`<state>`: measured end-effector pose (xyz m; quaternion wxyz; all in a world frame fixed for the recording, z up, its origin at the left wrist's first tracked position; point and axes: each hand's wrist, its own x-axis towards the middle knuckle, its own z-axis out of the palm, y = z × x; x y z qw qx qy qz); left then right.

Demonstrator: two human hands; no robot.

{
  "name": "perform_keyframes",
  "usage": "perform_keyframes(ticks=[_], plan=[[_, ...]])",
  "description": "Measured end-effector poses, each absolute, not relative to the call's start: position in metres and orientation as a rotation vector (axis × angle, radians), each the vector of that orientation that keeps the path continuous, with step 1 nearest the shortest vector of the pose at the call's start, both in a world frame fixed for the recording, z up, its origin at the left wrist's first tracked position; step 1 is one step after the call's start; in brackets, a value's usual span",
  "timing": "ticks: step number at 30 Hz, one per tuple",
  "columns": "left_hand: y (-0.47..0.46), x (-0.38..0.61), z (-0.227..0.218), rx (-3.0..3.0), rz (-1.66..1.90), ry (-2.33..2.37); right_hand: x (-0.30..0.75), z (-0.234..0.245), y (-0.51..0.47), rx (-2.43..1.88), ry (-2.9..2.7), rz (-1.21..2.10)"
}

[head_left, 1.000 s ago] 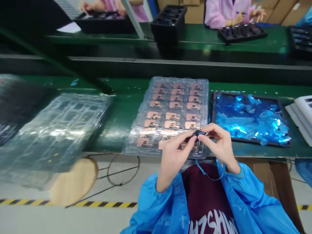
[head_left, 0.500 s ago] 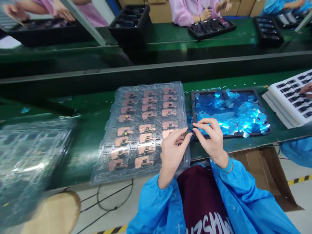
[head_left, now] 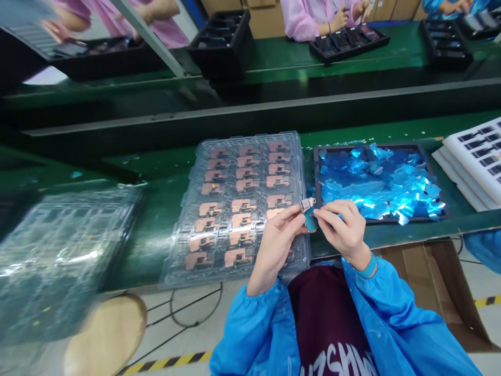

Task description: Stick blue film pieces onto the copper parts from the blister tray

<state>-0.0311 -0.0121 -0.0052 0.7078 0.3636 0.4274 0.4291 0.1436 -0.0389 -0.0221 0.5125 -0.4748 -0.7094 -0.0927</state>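
Between thumb and fingers, my left hand [head_left: 278, 240] holds a small circuit board [head_left: 307, 204] whose silver metal part faces up. A strip of blue film [head_left: 311, 221] shows just below that part, between my two hands. My right hand [head_left: 341, 230] is closed in a pinch at the film's right edge. Under and left of my left hand lies a clear plastic tray [head_left: 188, 219] holding rows of copper-coloured circuit boards [head_left: 239, 257]. Right of the hands, a dark tray [head_left: 318, 172] is heaped with loose pieces of blue film [head_left: 410, 193].
Stacked clear trays [head_left: 78, 250] lie at the left on the green bench [head_left: 146, 230]. White foam trays [head_left: 475, 156] with dark parts stand at the right. Beyond a raised divider, people in pink sleeves [head_left: 299, 21] work beside black trays [head_left: 350, 46]. A stool [head_left: 105, 334] and cardboard box [head_left: 426, 282] are below.
The board in my left hand has turned, so its silver part and the blue film now show. My right fingers have shifted to the film's edge. The view has swung slightly left.
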Motion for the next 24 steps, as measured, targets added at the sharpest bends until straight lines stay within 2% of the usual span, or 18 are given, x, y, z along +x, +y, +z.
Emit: perform_keyframes(ticks=[7,11,17,21,24], plan=[[-0.005,-0.033,-0.001,0.584,1.002,0.820,0.143,-0.014,-0.049,-1.034,-1.668,-0.095],[-0.004,-0.030,-0.002,0.531,1.078,0.861,0.144,-0.018,-0.049,-1.066,-1.466,-0.027],[-0.004,-0.028,-0.003,0.586,1.189,0.925,0.188,-0.041,-0.021,-1.582,-1.099,0.050],[-0.005,-0.025,-0.002,0.633,1.196,0.958,0.222,-0.059,0.007,-1.875,-1.219,-0.034],[-0.005,-0.023,-0.001,0.621,1.203,0.970,0.211,-0.056,0.011,-1.822,-1.353,-0.061]])
